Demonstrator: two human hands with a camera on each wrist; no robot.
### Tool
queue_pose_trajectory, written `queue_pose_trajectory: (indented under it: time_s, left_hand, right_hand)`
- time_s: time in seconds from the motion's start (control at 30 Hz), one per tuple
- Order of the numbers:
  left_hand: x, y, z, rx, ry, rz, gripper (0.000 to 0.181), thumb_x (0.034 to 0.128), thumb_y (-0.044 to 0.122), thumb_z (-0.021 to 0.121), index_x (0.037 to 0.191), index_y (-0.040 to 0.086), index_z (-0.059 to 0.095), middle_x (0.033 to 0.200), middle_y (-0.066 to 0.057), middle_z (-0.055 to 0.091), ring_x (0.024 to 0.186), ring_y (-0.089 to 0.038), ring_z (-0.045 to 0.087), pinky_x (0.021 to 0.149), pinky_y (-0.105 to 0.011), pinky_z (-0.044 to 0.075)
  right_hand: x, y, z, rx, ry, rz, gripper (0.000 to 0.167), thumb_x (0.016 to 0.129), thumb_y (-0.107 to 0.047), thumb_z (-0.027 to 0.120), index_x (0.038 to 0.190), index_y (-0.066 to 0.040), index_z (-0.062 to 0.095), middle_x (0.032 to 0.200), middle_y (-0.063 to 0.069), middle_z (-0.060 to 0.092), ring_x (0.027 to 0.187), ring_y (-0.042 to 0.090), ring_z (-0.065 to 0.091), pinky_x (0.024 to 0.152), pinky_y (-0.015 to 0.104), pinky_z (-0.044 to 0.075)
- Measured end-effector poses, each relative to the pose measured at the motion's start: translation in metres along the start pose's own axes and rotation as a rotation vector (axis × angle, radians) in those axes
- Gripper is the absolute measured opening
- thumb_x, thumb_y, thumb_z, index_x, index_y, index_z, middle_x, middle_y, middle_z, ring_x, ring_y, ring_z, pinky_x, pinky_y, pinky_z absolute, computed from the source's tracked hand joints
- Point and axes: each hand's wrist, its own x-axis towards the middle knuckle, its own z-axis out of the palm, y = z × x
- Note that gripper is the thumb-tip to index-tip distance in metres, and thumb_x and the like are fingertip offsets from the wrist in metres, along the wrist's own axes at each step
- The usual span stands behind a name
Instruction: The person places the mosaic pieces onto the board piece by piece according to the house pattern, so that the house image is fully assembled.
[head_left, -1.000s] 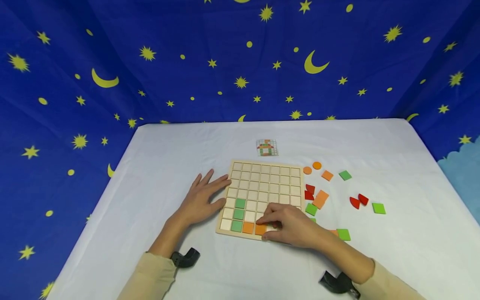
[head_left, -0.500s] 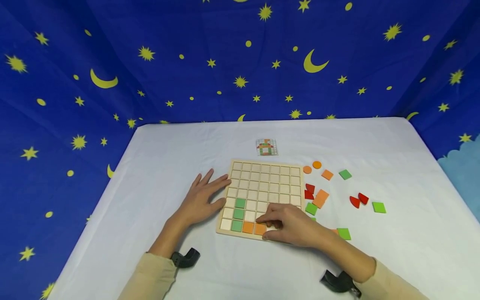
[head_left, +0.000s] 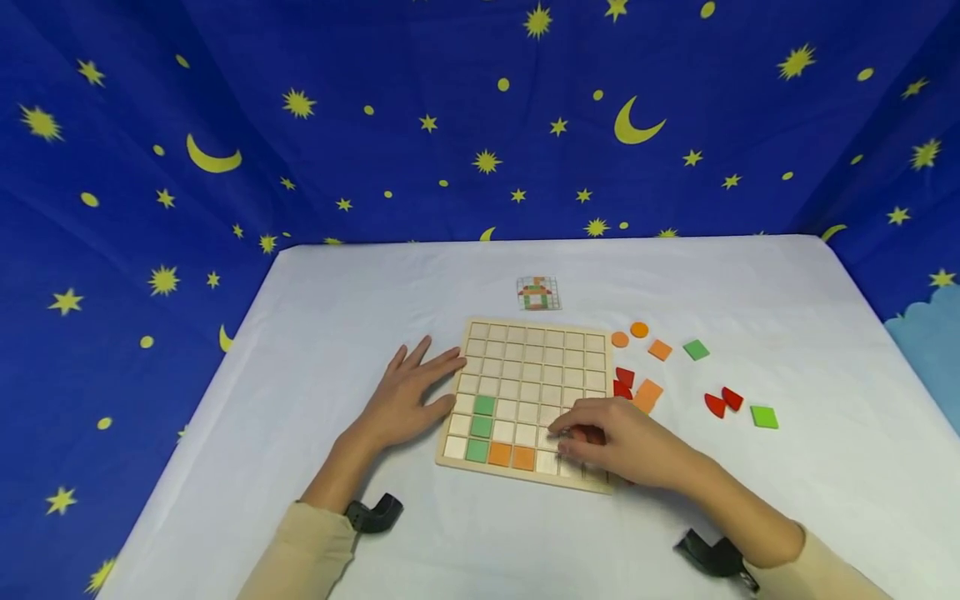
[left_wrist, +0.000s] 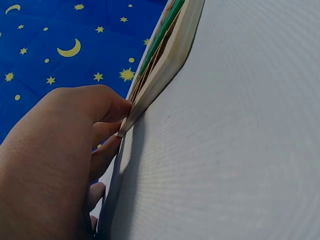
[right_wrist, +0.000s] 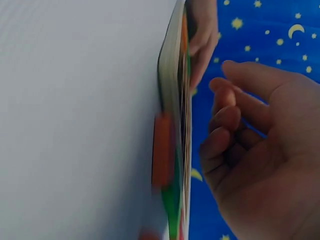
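The left hand (head_left: 405,404) (left_wrist: 60,160) lies spread on the white cloth, its index fingertip and thumb at the left edge of the wooden grid board (head_left: 532,368). Three green tiles (head_left: 481,427) stand in a column near the board's lower left, and two orange tiles (head_left: 500,453) lie beside the lowest one. Over the board's lower right is the right hand (head_left: 626,442) (right_wrist: 270,135), fingers loosely bent, thumb and index fingertips apart. No piece shows between its fingers. The hand hides some squares beneath it.
Right of the board lie orange discs (head_left: 639,330), an orange square (head_left: 660,349), red quarter-round pieces (head_left: 715,406), an orange piece (head_left: 648,395) and green squares (head_left: 764,417). A small pattern card (head_left: 538,293) lies behind the board. A starred blue cloth (head_left: 420,83) hangs behind the table.
The right hand has moved right, away from the second orange tile, which now shows fully in its square. The left hand keeps its place at the board's edge.
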Motion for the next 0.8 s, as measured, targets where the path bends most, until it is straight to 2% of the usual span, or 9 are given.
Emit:
queue_pose_trajectory:
  time_s: [0.27, 0.47, 0.67, 0.8]
  left_hand:
    - [0.0, 0.001, -0.001, -0.001, 0.0, 0.004, 0.053, 0.0922, 0.041, 0.056, 0.143, 0.027, 0.048, 0.149, 0.012, 0.037, 0.144, -0.029, 0.014, 0.114, -0.053, 0.004]
    - [0.0, 0.0, -0.001, 0.001, 0.006, 0.01, 0.053, 0.0921, 0.041, 0.057, 0.143, 0.027, 0.049, 0.149, 0.011, 0.038, 0.144, -0.029, 0.015, 0.113, -0.054, 0.004]
    - [0.0, -0.001, -0.001, 0.003, 0.005, 0.011, 0.053, 0.0923, 0.04, 0.057, 0.143, 0.027, 0.049, 0.149, 0.011, 0.038, 0.144, -0.029, 0.015, 0.114, -0.053, 0.004]
    - [-0.001, 0.0, -0.001, 0.003, 0.0, 0.007, 0.053, 0.0924, 0.04, 0.057, 0.143, 0.028, 0.048, 0.149, 0.011, 0.038, 0.144, -0.028, 0.015, 0.114, -0.052, 0.004]
  right_hand:
    - [-0.017, 0.015, -0.029, -0.108, 0.085, 0.056, 0.021, 0.088, -0.018, 0.071, 0.108, -0.022, 0.071, 0.09, -0.019, 0.061, 0.072, 0.003, 0.052, 0.061, 0.022, 0.046]
    - [-0.031, 0.027, -0.042, -0.14, 0.072, 0.125, 0.027, 0.083, -0.015, 0.075, 0.107, -0.026, 0.07, 0.103, -0.018, 0.064, 0.086, 0.005, 0.056, 0.073, 0.025, 0.049]
    - [-0.04, 0.035, -0.045, -0.174, 0.066, 0.154, 0.029, 0.081, -0.013, 0.075, 0.107, -0.024, 0.07, 0.093, -0.014, 0.06, 0.076, 0.006, 0.053, 0.063, 0.021, 0.045]
    - [-0.043, 0.038, -0.045, -0.234, 0.061, 0.189, 0.031, 0.08, -0.014, 0.074, 0.11, -0.023, 0.071, 0.097, -0.014, 0.056, 0.077, 0.006, 0.051, 0.063, 0.021, 0.044]
